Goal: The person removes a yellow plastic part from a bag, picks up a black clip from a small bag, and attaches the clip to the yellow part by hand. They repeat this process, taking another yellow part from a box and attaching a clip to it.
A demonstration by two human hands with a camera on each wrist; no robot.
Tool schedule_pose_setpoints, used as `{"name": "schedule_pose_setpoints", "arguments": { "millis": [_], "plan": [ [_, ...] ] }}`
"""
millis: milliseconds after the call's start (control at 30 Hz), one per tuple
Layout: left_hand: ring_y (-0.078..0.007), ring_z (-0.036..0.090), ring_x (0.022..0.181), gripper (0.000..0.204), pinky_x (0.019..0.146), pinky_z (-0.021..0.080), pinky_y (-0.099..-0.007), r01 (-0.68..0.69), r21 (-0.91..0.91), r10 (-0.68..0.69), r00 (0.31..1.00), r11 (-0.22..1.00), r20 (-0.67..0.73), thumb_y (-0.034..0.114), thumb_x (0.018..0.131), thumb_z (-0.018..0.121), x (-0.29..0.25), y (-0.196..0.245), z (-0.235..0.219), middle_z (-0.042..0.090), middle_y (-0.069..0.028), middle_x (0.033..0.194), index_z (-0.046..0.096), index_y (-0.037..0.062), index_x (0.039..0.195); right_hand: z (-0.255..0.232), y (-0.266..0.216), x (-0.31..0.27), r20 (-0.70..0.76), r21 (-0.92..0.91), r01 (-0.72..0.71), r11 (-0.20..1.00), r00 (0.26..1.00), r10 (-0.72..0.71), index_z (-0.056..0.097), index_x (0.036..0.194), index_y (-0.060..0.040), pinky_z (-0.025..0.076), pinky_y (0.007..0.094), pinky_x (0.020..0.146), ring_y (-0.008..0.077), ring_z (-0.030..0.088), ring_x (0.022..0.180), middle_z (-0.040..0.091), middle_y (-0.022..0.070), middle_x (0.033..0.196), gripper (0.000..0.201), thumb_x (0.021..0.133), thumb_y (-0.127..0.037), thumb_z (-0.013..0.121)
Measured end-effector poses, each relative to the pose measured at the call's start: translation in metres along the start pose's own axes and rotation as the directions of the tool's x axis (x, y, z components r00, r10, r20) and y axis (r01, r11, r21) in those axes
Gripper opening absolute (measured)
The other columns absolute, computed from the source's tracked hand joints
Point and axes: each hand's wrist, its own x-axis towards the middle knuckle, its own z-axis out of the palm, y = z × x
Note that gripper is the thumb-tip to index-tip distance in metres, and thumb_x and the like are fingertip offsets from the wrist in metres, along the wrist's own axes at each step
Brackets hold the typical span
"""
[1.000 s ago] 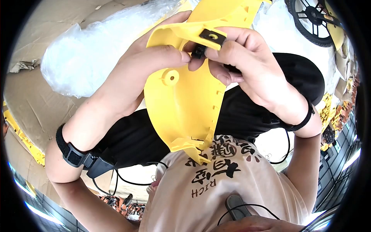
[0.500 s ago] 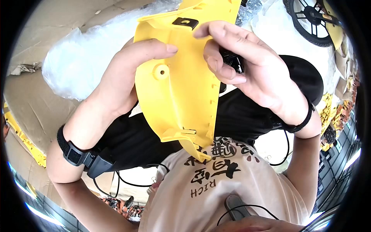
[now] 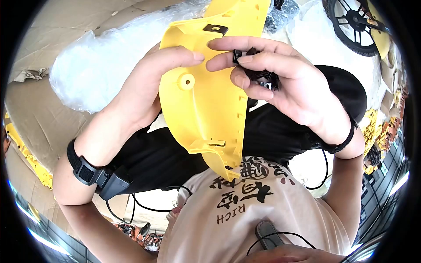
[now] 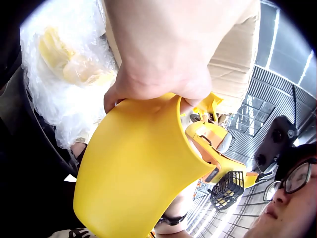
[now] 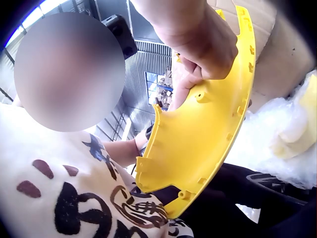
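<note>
While left hand (image 3: 144, 87) grips it, yellow panel (image 3: 206, 101) runs lengthwise toward chest.

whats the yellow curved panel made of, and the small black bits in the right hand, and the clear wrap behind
The yellow curved panel looks like moulded plastic, smooth with a slight sheen: it shows moulded bosses, tabs and a thin, even wall. The small black bits pinched by the right hand seem to be hard black plastic, though they are too small to be sure. The clear wrap looks like thin, crinkled plastic film, glossy and translucent.
</note>
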Motion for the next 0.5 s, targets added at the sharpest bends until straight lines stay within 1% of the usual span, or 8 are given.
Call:
{"name": "schedule_pose_setpoints", "arguments": {
  "millis": [67,100,167,200,267,300,367,500],
  "plan": [
    [-0.018,0.064,0.099,0.046,0.088,0.051,-0.0316,-0.017,0.0,0.017,1.0,1.0,-0.014,0.023,0.088,0.061,-0.0012,0.001,0.0014,0.064,-0.0105,0.112,0.053,0.0004,0.127,0.0016,-0.0014,-0.0016,0.032,-0.042,0.013,0.999,0.999,-0.011,0.052,0.134,0.0056,0.039,0.0157,0.059,0.0077,0.052,0.079,0.066,0.0149,0.113,0.039,0.098,-0.008,0.047],
    [-0.018,0.064,0.099,0.046,0.088,0.051,-0.0316,-0.018,0.0,0.018,1.0,1.0,-0.014,0.023,0.088,0.061,-0.0014,0.0017,0.0019,0.064,-0.0105,0.112,0.053,0.0004,0.127,0.0016,-0.0004,-0.0013,0.033,-0.043,0.013,0.999,0.999,-0.012,0.052,0.134,0.0056,0.039,0.0157,0.059,0.0077,0.052,0.079,0.066,0.0149,0.113,0.039,0.098,-0.008,0.047],
    [-0.018,0.064,0.098,0.045,0.088,0.051,-0.0317,-0.037,0.012,0.037,0.999,0.999,-0.005,0.023,0.088,0.062,-0.0024,0.003,0.0023,0.065,-0.0103,0.109,0.055,0.0001,0.125,0.0016,0.0029,-0.0003,0.043,-0.127,0.094,0.987,0.995,-0.089,0.054,0.131,0.0045,0.036,0.0153,0.056,0.0057,0.049,0.069,0.067,0.0135,0.108,0.036,0.102,-0.014,0.046],
    [-0.018,0.064,0.098,0.045,0.088,0.051,-0.0317,-0.038,0.012,0.038,0.999,0.999,-0.005,0.023,0.088,0.062,-0.0027,0.0037,0.0023,0.065,-0.0103,0.109,0.055,0.0001,0.125,0.002,0.0034,-0.0009,0.043,-0.127,0.094,0.987,0.995,-0.089,0.054,0.131,0.0045,0.036,0.0153,0.056,0.0057,0.049,0.069,0.067,0.0135,0.108,0.036,0.102,-0.014,0.046],
    [-0.0185,0.065,0.097,0.044,0.086,0.051,-0.0321,-0.025,0.0,0.025,1.0,1.0,-0.011,0.025,0.087,0.062,-0.0023,0.005,0.0015,0.065,-0.0103,0.107,0.056,0.0001,0.123,0.0024,0.004,-0.002,0.067,-0.157,0.118,0.98,0.992,-0.109,0.057,0.127,0.0038,0.033,0.0152,0.053,0.0039,0.043,0.059,0.068,0.0117,0.101,0.034,0.105,-0.019,0.045],
    [-0.0185,0.065,0.097,0.044,0.086,0.051,-0.0321,-0.025,0.0,0.025,1.0,1.0,-0.013,0.025,0.087,0.062,-0.002,0.0052,0.0004,0.065,-0.0103,0.107,0.056,0.0001,0.123,0.0028,0.0036,-0.0023,0.069,-0.156,0.118,0.981,0.992,-0.108,0.057,0.127,0.0038,0.033,0.0152,0.053,0.0039,0.043,0.059,0.068,0.0117,0.101,0.034,0.105,-0.019,0.045],
    [-0.0189,0.065,0.096,0.043,0.085,0.051,-0.0327,0.007,-0.005,-0.007,1.0,1.0,-0.026,0.027,0.087,0.063,-0.0019,0.005,-0.0018,0.066,-0.0105,0.106,0.058,0.0003,0.12,0.0041,0.0025,-0.003,0.062,-0.22,0.111,0.969,0.993,-0.099,0.059,0.124,0.0031,0.03,0.0155,0.051,0.0026,0.038,0.055,0.067,0.009,0.094,0.034,0.105,-0.021,0.045],
    [-0.0193,0.065,0.095,0.043,0.085,0.051,-0.0332,0.01,0.015,-0.009,0.997,1.0,-0.077,0.028,0.086,0.063,-0.0007,0.0035,-0.003,0.066,-0.0107,0.106,0.059,0.0003,0.119,0.0033,0.0052,-0.0044,0.103,-0.255,0.132,0.958,0.989,-0.109,0.059,0.125,0.0024,0.03,0.0154,0.052,0.0024,0.036,0.056,0.065,0.0073,0.09,0.032,0.104,-0.017,0.045]
  ]
}}
